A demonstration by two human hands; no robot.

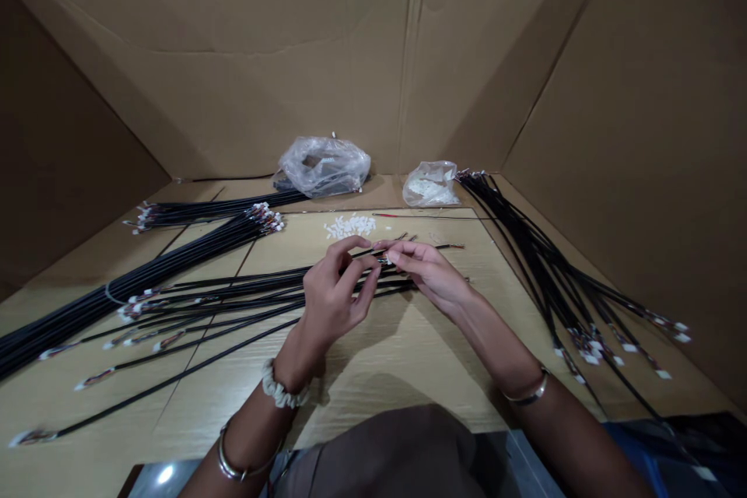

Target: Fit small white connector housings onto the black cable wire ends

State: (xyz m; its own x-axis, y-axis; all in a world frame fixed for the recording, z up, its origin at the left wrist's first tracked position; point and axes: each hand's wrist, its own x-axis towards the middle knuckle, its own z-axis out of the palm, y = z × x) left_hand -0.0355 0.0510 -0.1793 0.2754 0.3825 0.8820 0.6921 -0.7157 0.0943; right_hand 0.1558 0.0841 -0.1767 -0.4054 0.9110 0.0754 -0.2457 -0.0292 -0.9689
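Biggest risk first: loose black cables, fanned across the table, right under both hands. Could tangle or drag from a forearm sweep, given so many lying crossed. Then left hand: curled, thumb and index almost meeting, pinching a cable end by the look of it. Right hand: thumb and fingertips drawn together, seemingly closed on a small white connector. Held between both hands, above the cables, mostly hidden by fingertips. Could scatter the white connector pile, just beyond the fingers, with a careless reach. Could drop the connector from a weak pinch. Smallest: thin wires. Could bend or cross under uneven finger pressure; can't tell seating.
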